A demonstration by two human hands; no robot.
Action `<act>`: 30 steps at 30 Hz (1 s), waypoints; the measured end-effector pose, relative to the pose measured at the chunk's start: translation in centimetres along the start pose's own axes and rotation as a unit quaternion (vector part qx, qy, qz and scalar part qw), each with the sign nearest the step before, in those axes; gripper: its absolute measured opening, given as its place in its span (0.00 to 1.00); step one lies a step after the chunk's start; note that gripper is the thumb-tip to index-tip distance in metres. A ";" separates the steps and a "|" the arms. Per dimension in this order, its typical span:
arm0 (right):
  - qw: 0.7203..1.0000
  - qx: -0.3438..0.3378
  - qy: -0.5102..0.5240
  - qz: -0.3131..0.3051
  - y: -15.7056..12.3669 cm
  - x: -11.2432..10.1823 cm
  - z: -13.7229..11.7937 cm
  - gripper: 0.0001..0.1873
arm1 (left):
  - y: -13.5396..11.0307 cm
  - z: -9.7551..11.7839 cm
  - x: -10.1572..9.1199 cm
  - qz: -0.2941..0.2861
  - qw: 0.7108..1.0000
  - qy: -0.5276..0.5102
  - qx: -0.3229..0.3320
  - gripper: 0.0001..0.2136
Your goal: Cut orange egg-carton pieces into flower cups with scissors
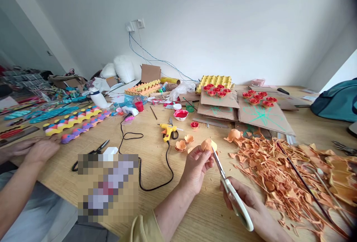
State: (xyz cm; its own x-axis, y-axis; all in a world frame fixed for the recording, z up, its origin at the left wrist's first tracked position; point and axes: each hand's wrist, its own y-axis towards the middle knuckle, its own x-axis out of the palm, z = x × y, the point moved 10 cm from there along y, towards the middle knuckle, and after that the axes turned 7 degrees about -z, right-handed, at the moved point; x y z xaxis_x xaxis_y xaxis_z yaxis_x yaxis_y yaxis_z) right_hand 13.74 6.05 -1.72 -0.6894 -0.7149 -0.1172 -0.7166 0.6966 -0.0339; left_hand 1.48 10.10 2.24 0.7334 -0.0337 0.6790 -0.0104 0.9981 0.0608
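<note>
Between the thumb and fingers of my left hand point(195, 171) is an orange egg-carton cup point(206, 145), held above the table. My right hand point(248, 196) grips a pair of scissors point(234, 194) with white handles, its blades against the cup's right side. On the table just beyond my left hand are small orange petal-edged cups point(180, 145). Curly orange carton scraps point(275, 175) lie heaped to the right of my right hand. A yellow glue gun point(167, 131) rests beyond the cups, near a single red paper flower point(194, 124).
Red flowers stand on stacked cardboard point(262, 117) at the back, beside a yellow egg tray point(216, 81). A bowl of red paint point(181, 114) is nearby. A black cord point(145, 189) crosses the table. At left, another person's hands point(41, 150) are beside painted carton strips point(74, 120) and black scissors point(96, 152).
</note>
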 end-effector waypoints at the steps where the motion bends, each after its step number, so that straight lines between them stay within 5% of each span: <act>1: 1.000 0.000 -0.003 0.001 0.0 0.0 0.0 0.25 | 0.0 0.1 0.0 0.002 1.000 0.006 0.002 0.15; 30: 1.000 -0.005 -0.030 0.007 -0.3 0.0 -0.7 0.24 | -0.6 0.1 0.6 0.002 1.000 -0.002 -0.006 0.12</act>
State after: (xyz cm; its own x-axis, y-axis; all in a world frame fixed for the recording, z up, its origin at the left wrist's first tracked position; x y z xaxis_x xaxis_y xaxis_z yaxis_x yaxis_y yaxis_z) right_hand 13.86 5.83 -0.98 -0.6917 -0.7002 -0.1772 -0.7085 0.7054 -0.0215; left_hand 1.84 9.46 2.66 0.7307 -0.0298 0.6820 -0.0050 0.9988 0.0490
